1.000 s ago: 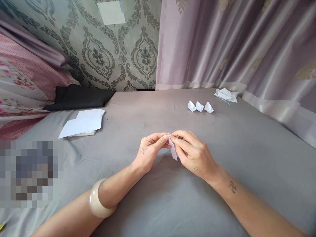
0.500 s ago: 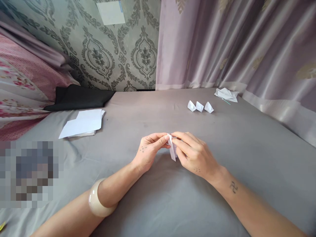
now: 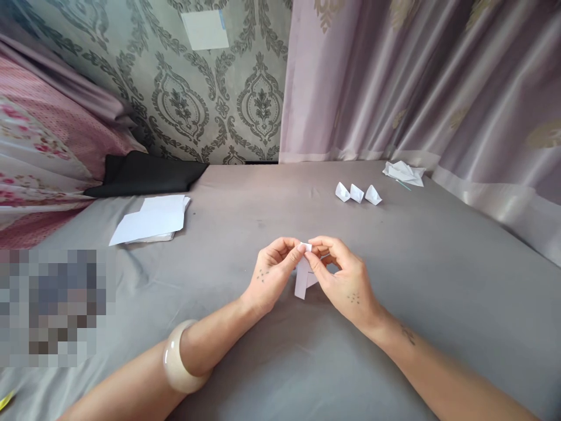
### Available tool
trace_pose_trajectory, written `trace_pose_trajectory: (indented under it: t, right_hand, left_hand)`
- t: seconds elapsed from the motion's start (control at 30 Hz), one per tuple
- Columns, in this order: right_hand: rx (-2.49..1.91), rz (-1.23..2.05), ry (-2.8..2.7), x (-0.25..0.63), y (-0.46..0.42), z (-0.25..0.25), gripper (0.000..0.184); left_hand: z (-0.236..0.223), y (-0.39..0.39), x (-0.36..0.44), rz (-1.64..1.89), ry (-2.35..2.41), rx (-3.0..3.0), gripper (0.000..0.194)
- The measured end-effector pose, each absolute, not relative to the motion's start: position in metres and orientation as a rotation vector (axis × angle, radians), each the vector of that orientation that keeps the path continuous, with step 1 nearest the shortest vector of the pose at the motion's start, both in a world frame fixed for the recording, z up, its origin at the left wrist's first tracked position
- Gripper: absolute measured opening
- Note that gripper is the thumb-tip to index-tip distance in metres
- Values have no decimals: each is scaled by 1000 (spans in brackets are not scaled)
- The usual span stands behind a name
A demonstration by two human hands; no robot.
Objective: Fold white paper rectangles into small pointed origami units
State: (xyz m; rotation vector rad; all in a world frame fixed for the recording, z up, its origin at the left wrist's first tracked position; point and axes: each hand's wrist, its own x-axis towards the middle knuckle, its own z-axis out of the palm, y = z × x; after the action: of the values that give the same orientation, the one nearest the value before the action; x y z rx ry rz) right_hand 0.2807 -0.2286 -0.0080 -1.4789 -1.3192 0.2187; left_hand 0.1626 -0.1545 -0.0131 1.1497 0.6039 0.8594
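Both hands meet over the middle of the grey bed (image 3: 394,304), pinching one small paper strip (image 3: 301,283) at its top. The left hand (image 3: 274,272) grips with thumb and forefinger; the right hand (image 3: 344,278) does the same from the other side, and the strip hangs down between them. Three folded pieces (image 3: 358,193) sit far right, a paper stack (image 3: 151,219) far left. The strip is thin, so an uneven pull could probably tear it or skew the crease.
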Motion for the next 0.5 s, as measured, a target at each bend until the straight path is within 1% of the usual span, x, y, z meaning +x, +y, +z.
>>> trace_pose_trajectory:
  t: [0.23,0.37,0.5]
  right_hand:
    - [-1492,266,-1273,281,-229,-10,17]
    - [-1435,167,-1365,279,-228,-11,17]
    - [-1390,36,-1493,277,-228,-11,24]
  left_hand:
    - [-12,-153,162,821,575,1130,17]
    - [-12,-153,163,817,589,1111,18]
    - [-14,-154,162,814,584,1094,18]
